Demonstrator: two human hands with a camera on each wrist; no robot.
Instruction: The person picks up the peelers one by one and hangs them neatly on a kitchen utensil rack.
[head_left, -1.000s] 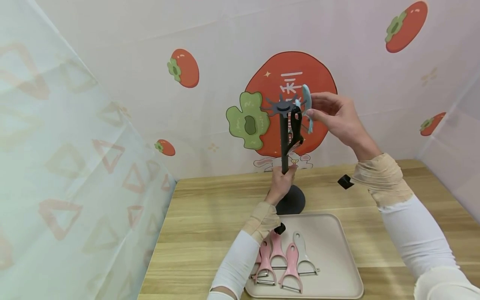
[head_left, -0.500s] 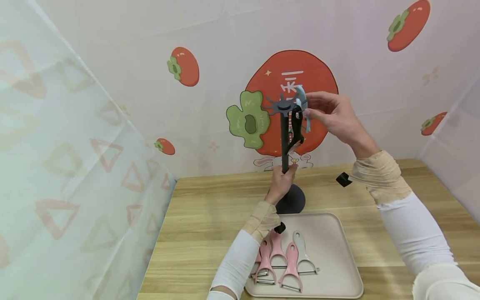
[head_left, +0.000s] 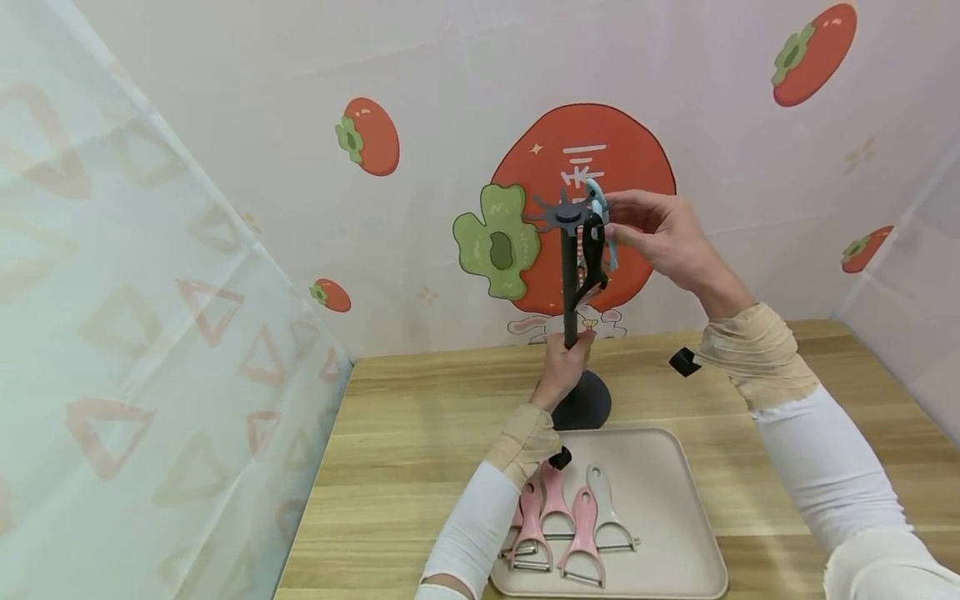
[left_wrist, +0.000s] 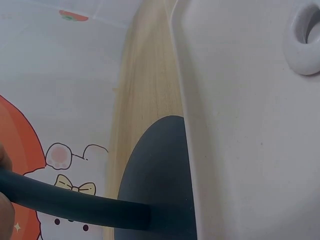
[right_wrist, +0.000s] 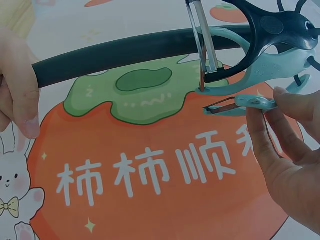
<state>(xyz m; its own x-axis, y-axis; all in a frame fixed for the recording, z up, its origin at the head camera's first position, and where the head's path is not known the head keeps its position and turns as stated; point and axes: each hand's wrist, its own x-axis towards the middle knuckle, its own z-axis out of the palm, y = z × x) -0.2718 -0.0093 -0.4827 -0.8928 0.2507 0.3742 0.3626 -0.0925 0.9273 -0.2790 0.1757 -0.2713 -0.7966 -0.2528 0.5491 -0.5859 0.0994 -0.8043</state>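
My left hand (head_left: pixel 562 367) grips the upright pole (head_left: pixel 569 279) of a dark stand with a ring of hooks (head_left: pixel 564 215) on top. At the right side of the hooks, my right hand (head_left: pixel 667 237) pinches a light blue peeler (right_wrist: pixel 255 102) between thumb and fingers. Its handle end is right at a hook. A black peeler (right_wrist: pixel 272 25) hangs beside it, and a second light blue peeler (right_wrist: pixel 270 67) hangs just behind the black one. In the left wrist view, the stand's round base (left_wrist: pixel 155 175) sits close to the tray's edge.
A beige tray (head_left: pixel 675 517) lies in front of the stand on the wooden table (head_left: pixel 420 433). Several pink peelers (head_left: pixel 584 521) and a light grey peeler (head_left: pixel 602 496) lie in it, partly under my left forearm. A patterned wall rises behind.
My right hand has moved left toward the hooks with the light blue peeler, which has turned more edge-on and sits slightly lower. My left hand stays on the pole.
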